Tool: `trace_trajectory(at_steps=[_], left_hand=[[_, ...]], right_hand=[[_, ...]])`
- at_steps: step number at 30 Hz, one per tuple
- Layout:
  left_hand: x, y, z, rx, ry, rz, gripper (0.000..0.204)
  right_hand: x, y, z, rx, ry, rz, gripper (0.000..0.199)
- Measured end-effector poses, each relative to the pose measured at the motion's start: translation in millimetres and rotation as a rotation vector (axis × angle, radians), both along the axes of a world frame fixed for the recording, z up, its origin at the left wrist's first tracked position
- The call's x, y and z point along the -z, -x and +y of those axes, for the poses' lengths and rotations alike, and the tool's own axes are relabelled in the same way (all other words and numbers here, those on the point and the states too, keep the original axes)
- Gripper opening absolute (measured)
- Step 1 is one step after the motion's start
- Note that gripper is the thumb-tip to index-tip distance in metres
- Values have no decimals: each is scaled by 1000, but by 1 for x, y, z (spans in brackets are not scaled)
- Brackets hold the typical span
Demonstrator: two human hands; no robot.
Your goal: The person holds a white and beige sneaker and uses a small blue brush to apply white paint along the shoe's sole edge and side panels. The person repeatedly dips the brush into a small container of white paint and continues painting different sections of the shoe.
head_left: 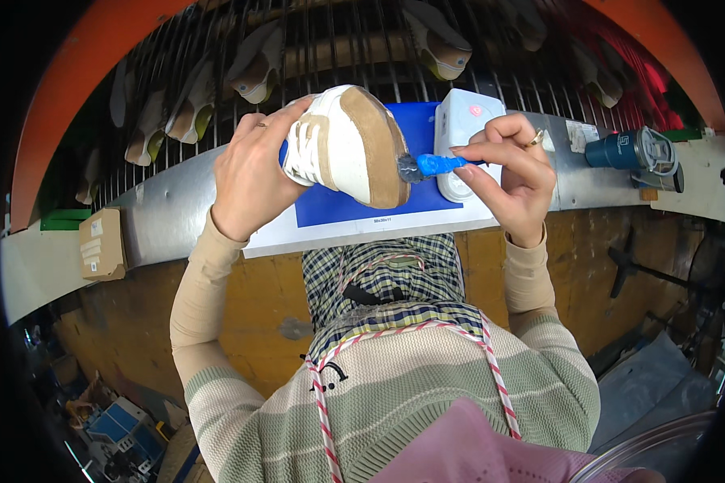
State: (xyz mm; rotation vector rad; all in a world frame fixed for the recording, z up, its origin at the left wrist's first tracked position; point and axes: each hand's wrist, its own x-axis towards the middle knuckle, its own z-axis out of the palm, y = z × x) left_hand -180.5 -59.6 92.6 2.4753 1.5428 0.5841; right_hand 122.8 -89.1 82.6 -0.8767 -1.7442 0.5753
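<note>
My left hand [248, 173] grips a white and tan sneaker [346, 145] by its upper, holding it sideways with the tan sole facing right. My right hand [511, 165] holds a small brush with a blue handle [437, 165]. The brush's dark bristles touch the edge of the sole near the heel. Both hands are raised above a blue mat [338, 211] lying on a white board.
A white plastic container [463, 121] sits on the mat behind the brush. Several shoes [254, 68] rest on a dark wire rack beyond. A blue cylindrical can [632, 151] lies at the right, a cardboard box [103, 243] at the left.
</note>
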Motion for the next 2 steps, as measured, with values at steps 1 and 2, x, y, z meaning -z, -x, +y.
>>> trace_trajectory(at_steps=[1,2], left_hand=[[0,0,0,-4,28,-13,73],[-1,1,-1,-5,22,-7,73]], right_hand=[[-1,1,0,1,-11,-1,23],[-3,2,0,3,-22,-2,23]])
